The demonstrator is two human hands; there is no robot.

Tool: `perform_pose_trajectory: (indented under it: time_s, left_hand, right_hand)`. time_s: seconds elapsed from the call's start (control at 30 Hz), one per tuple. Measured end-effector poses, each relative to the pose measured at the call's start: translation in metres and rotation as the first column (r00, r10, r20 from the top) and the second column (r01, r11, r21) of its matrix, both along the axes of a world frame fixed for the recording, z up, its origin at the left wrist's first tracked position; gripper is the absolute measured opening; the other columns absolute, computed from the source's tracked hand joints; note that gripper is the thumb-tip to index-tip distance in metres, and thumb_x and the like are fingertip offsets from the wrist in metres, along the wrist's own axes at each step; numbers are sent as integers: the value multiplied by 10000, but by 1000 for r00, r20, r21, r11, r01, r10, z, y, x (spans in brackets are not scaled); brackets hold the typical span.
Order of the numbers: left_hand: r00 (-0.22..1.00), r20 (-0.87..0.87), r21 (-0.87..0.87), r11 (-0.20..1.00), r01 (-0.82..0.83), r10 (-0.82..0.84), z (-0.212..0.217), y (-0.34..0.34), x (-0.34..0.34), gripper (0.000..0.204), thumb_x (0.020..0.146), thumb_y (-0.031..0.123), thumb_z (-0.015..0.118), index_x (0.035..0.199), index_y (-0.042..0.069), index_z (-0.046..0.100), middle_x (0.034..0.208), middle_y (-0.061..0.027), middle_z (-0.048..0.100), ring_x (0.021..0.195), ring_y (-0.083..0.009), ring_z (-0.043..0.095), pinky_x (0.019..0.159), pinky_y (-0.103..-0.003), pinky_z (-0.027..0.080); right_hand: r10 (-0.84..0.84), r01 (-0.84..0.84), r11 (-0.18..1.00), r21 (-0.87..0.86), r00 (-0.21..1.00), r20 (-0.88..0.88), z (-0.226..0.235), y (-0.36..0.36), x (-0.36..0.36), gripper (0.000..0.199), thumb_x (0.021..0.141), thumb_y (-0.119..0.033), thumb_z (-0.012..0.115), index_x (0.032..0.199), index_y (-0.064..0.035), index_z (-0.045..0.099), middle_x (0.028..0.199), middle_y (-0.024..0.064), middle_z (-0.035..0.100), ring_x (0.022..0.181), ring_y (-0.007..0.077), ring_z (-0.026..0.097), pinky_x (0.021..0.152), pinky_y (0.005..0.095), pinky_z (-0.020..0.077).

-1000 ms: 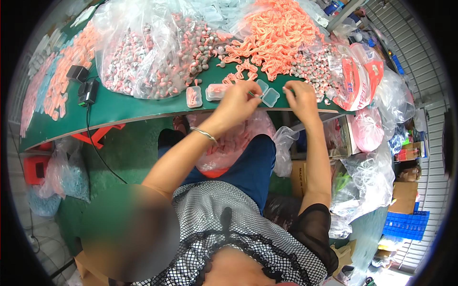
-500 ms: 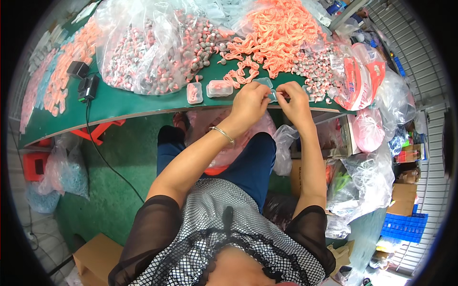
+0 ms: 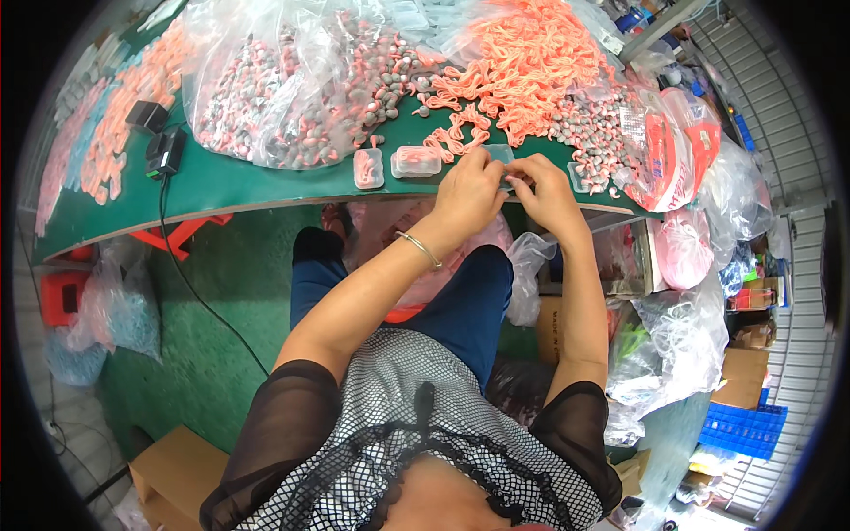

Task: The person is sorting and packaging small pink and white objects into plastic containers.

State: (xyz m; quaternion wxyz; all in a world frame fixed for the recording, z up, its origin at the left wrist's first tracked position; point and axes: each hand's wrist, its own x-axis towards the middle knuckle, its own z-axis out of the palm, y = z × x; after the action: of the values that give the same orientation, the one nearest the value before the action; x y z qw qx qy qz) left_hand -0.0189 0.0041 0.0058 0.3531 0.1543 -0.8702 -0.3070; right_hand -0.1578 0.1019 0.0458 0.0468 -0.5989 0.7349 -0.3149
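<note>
My left hand [image 3: 471, 190] and my right hand [image 3: 544, 195] meet over the table's front edge. Both have their fingers pinched close together above a clear plastic case [image 3: 501, 153]. Whatever sits between the fingertips is too small and covered to make out. Just left of my left hand stands a stack of clear cases [image 3: 416, 161] with coral pieces inside. Further left lies one more small case [image 3: 368, 168] holding coral bits. Beside my right hand is a clear tray [image 3: 580, 180], next to grey-and-coral round pieces [image 3: 589, 133].
Coral cord bundles [image 3: 531, 66] heap at the back of the green table [image 3: 208, 193]. A big clear bag [image 3: 266, 106] of grey-and-coral pieces stands left of them. Black adapters [image 3: 164, 152] trail a cable. A red-and-white bag [image 3: 668, 146] slumps at right.
My hands have drawn slightly closer together, and my left fingers now cover more of the clear case. The whole view has shifted a little.
</note>
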Motion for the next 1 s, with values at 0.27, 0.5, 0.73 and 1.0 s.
perform_pose_trajectory:
  time_s: [0.27,0.5,0.73,1.0]
  left_hand:
    - [997,61,-80,996,-40,44,2,4,8,324,714,121,755,989,35,606,963,-141,537,928,-323,580,779,-408,493]
    - [1000,10,-87,996,-24,25,-2,3,14,318,711,119,752,984,36,610,936,-122,530,901,-309,573,771,-408,485]
    - [999,-28,-35,999,-18,17,-2,0,16,364,692,113,765,1017,35,622,957,-117,551,911,-309,589,788,-403,493]
    - [999,-31,24,999,-27,27,-1,0,16,445,687,109,776,1081,30,586,963,-135,567,914,-327,591,795,-414,493]
  right_hand:
    - [-10,7,995,-102,999,-32,3,-41,-13,136,830,-47,646,956,-47,695,860,114,647,781,292,646,707,368,514]
    - [129,-133,991,16,916,-381,1,-76,-9,95,762,-74,709,855,-65,694,844,95,574,864,297,596,747,416,491]
    - [113,-165,970,-180,957,-268,10,-46,-15,107,765,-40,704,863,-38,659,868,94,612,864,281,613,744,389,493]
    - [66,-77,995,-62,986,-154,7,-4,-7,114,789,-59,680,895,-35,646,816,106,646,781,292,631,681,396,477]
